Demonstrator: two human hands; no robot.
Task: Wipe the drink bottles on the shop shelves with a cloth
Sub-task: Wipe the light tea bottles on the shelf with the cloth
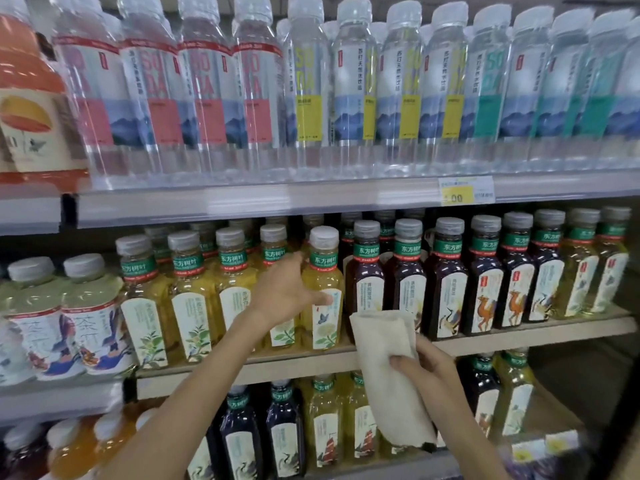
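A yellow tea bottle [323, 271] with a grey cap and green neck band stands on the middle shelf [519, 336], in a row of similar bottles. My left hand [289, 292] is wrapped around its left side, thumb across the label. To its right stand dark tea bottles [367, 271]. My right hand [424, 365] is shut on a beige cloth [388, 368], held just in front of the shelf edge below the dark bottles. The cloth hangs down over the lower row and does not touch the yellow bottle.
The top shelf [277, 195] carries clear soda water bottles [304, 84] with pink, yellow and teal labels, and a yellow price tag [465, 190]. Larger pale tea bottles [86, 313] stand at the left. The bottom shelf holds more dark and yellow bottles [322, 420].
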